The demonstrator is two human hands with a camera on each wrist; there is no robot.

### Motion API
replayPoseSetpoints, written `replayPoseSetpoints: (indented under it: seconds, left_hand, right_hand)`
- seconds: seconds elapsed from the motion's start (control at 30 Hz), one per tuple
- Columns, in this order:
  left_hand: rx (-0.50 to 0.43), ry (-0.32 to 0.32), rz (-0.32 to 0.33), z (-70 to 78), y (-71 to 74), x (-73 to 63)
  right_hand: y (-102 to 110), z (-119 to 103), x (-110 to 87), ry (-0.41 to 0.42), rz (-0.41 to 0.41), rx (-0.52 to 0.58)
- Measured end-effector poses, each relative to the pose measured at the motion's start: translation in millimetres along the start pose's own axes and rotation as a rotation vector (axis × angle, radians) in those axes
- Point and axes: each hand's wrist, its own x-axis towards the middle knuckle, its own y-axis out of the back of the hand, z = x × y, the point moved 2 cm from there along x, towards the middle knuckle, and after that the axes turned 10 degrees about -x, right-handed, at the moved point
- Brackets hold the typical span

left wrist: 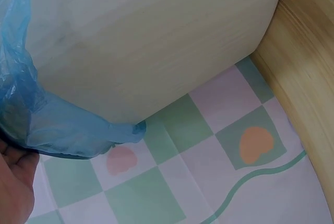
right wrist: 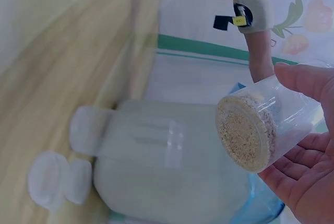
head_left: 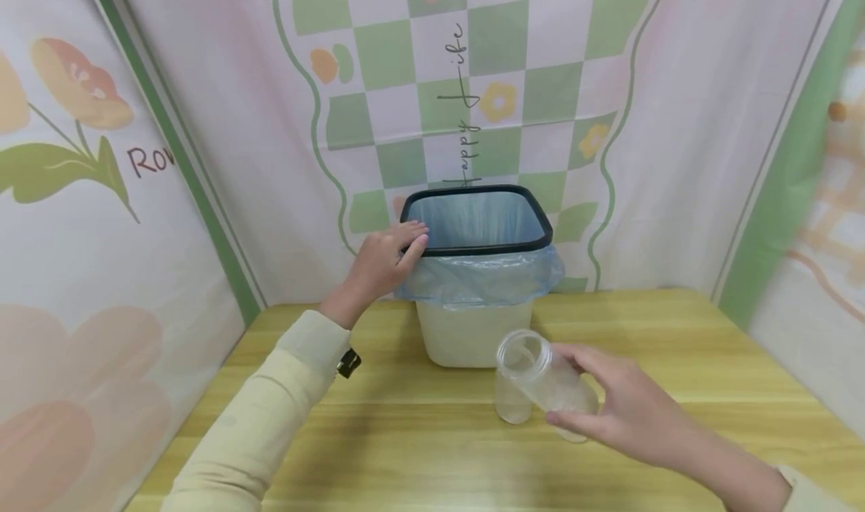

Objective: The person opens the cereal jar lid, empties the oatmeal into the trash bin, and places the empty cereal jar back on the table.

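Observation:
A pale trash bin (head_left: 473, 335) with a black rim stands at the back of the table, lined with a blue plastic bag (head_left: 483, 275). My left hand (head_left: 388, 260) grips the bin's rim at its left front corner; part of that hand also shows in the left wrist view. In my right hand (head_left: 625, 403) is a clear jar (head_left: 550, 380), uncapped and tilted, its mouth facing up and left toward the bin. Light brown, crumb-like bits (right wrist: 240, 135) lie at its base in the right wrist view. Another clear jar (head_left: 513, 403) stands on the table just behind it.
Two small whitish round pieces (right wrist: 48, 179) sit near the standing jar (right wrist: 88, 130) in the right wrist view. Behind the wooden table (head_left: 405, 452) hangs a checkered curtain (head_left: 439, 84), close to the bin, with printed fabric on both sides.

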Motion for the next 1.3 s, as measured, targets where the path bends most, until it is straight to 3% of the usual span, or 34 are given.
replayPoseSetpoints:
  seconds: [0.23,0.53,0.73,0.97,1.3]
  left_hand:
    - [0.013,0.008,-0.009,0.6,-0.2,-0.3]
    - [0.018,0.018,-0.023,-0.2,-1.5,-1.7]
    - [0.026,0.018,-0.025,0.4,-1.0,-0.1]
    - [0.028,0.005,-0.015,0.9,-0.1,0.3]
    - [0.023,0.008,-0.016,0.8,-0.3,0.7]
  right_hand:
    - [28.6,14.5,26.4,-0.047,-0.02,-0.024]
    - [56.0,29.4,64.9,-0.03,0.003,-0.096]
    - [68.6,41.2,86.5,-0.06,0.007,-0.159]
    - [82.3,52.8,111.2,-0.183,-0.05,-0.161]
    - [89.4,65.3,148.5,-0.176,-0.054,-0.243]
